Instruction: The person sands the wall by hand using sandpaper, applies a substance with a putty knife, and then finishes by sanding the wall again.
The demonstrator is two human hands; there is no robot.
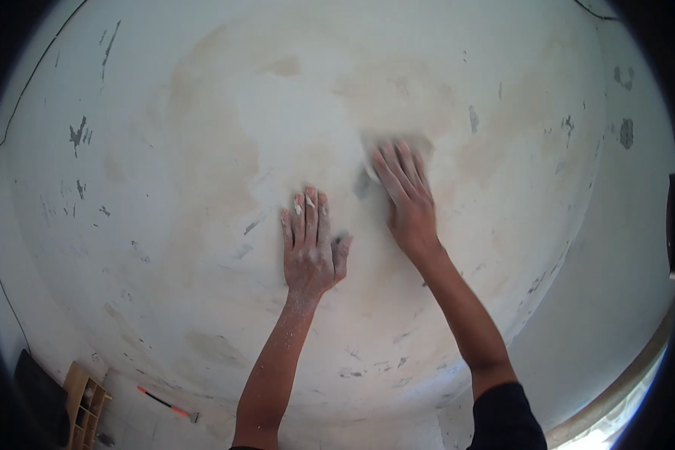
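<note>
A pale plastered wall with tan blotches and grey chipped marks fills the view. My left hand lies flat against it, fingers up and thumb out to the side, holding nothing. White dust covers its fingers and wrist. Higher and to the right, my right hand presses a grey sheet of sandpaper to the wall. The sheet's edges show around the fingers, slightly blurred; the rest of it is hidden under the palm.
At the lower left are a wooden rack with compartments, a dark panel and a red-handled scraper. A black cable runs along the upper left. A dark object is on the right, above a bright curved opening edge.
</note>
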